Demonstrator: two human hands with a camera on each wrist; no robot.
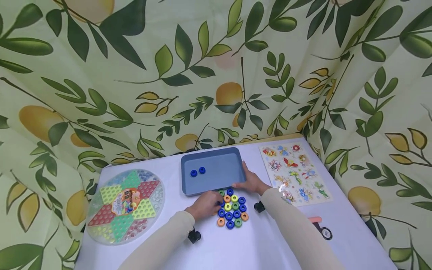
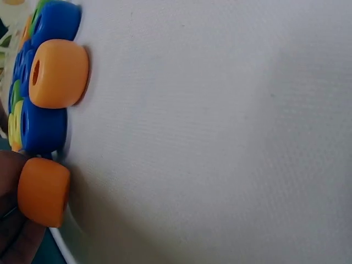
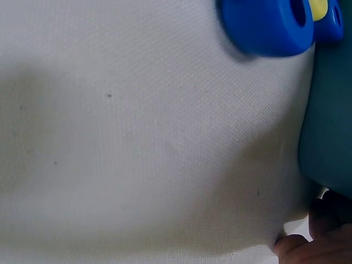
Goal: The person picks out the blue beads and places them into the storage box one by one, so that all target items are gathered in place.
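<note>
A blue-grey tray [image 1: 219, 165] lies toward the back of the table with two blue rings [image 1: 197, 172] in it. My right hand [image 1: 251, 182] grips the tray's front right corner, thumb along the front edge and fingers against the side. In front of the tray is a cluster of thick plastic rings [image 1: 237, 214] in blue, orange, yellow and green. My left hand [image 1: 206, 204] reaches in at the cluster's left side with bent fingers. An orange ring [image 2: 44, 192] is right at its fingers in the left wrist view; I cannot tell whether they pinch a ring.
At the left lies a round Chinese checkers board [image 1: 126, 206] with coloured star points. A sheet of cartoon insect pictures [image 1: 295, 174] lies at the back right. In front of it, a pink-and-black object with a wheel-like disc [image 1: 326, 233] is partly behind my right sleeve.
</note>
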